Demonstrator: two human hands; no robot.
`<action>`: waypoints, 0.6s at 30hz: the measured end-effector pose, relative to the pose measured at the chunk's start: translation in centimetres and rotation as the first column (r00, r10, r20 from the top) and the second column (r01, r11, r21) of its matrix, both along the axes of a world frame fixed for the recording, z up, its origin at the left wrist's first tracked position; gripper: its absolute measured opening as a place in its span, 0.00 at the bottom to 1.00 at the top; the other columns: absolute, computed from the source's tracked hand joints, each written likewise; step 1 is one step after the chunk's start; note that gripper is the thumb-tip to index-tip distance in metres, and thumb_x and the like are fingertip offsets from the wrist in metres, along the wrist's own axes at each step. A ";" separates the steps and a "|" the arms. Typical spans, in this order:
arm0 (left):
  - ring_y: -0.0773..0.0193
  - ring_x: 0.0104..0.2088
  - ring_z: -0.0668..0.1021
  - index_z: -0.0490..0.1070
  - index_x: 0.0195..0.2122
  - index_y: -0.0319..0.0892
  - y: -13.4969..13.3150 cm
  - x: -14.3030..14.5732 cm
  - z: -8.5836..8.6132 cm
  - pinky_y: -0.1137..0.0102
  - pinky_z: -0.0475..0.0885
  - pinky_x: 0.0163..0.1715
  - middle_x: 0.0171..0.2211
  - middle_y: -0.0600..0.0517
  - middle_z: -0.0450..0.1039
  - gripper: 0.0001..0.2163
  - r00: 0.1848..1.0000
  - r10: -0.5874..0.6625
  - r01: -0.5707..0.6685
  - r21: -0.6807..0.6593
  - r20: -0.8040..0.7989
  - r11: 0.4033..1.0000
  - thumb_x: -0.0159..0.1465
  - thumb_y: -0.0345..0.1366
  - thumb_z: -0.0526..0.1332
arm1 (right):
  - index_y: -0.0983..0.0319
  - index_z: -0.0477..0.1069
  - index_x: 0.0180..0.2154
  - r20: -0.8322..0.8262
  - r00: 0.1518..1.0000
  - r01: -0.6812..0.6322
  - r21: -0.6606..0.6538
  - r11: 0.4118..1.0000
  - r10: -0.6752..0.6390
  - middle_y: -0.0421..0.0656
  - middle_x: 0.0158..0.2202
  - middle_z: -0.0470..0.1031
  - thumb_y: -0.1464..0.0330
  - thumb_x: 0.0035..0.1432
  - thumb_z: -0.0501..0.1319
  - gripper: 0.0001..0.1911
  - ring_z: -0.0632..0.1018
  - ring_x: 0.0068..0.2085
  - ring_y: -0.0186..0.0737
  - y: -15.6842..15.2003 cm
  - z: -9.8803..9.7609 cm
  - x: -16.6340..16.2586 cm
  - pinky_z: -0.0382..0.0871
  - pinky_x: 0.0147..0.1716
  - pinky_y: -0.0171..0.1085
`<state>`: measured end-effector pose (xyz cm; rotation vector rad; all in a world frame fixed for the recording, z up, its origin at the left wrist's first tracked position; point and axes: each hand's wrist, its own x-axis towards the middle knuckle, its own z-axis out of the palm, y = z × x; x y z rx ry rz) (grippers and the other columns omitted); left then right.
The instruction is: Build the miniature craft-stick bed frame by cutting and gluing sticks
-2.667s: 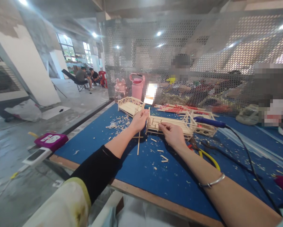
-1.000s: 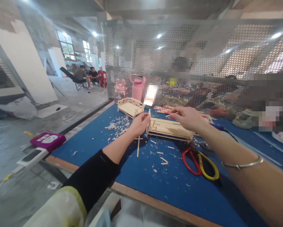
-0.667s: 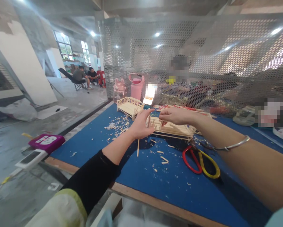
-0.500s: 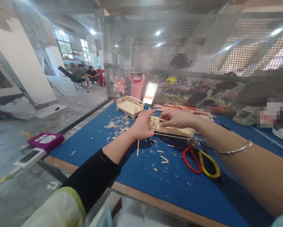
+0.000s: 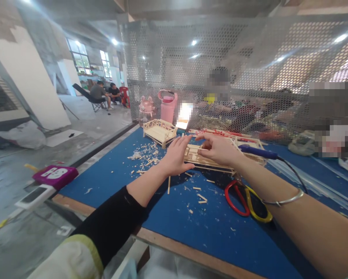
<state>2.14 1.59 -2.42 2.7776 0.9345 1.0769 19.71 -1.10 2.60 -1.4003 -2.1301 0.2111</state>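
Observation:
A small model made of pale wooden sticks rests on the blue table mat. My left hand is at its left end, fingers stretched out and resting against the frame. Curled over the top of the model, my right hand pinches a thin stick against it. A silver bangle sits on my right forearm.
Red and yellow scissors lie just right of the model. A blue corded tool lies behind it. A second stick model, two pink bottles, wood scraps and loose sticks are on the mat. A perforated metal screen backs the table.
My right hand went up toward the back of the table, came back with a thin stick and lowered onto the model. My left hand opened from a pinch to flat fingers.

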 end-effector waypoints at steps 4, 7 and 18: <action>0.48 0.61 0.57 0.48 0.60 0.37 -0.1 0.4 -0.3 0.53 0.52 0.59 0.60 0.38 0.55 0.40 0.997 0.054 -0.056 0.031 0.046 0.998 0.49 0.38 0.67 | 0.62 0.69 0.42 0.014 1.000 -0.023 0.002 1.000 0.023 0.34 0.18 0.69 0.72 0.45 0.58 0.18 0.69 0.22 0.33 0.1 -0.1 0.1 0.60 0.26 0.33; 0.49 0.61 0.56 0.47 0.60 0.38 -0.2 0.6 -0.4 0.54 0.51 0.60 0.60 0.39 0.55 0.39 0.992 0.102 -0.105 0.044 0.072 0.994 0.50 0.37 0.66 | 0.62 0.69 0.43 0.024 0.999 -0.024 0.006 1.000 0.023 0.34 0.19 0.70 0.73 0.45 0.59 0.19 0.69 0.23 0.33 0.2 0.0 0.1 0.61 0.26 0.33; 0.48 0.61 0.56 0.48 0.60 0.38 -0.2 0.8 -0.8 0.53 0.51 0.59 0.60 0.40 0.55 0.39 0.988 0.135 -0.137 0.032 0.071 0.990 0.50 0.38 0.65 | 0.63 0.67 0.48 0.107 0.994 -0.007 0.013 1.000 0.005 0.37 0.22 0.73 0.74 0.45 0.58 0.24 0.71 0.24 0.35 -0.1 0.5 -0.1 0.61 0.27 0.34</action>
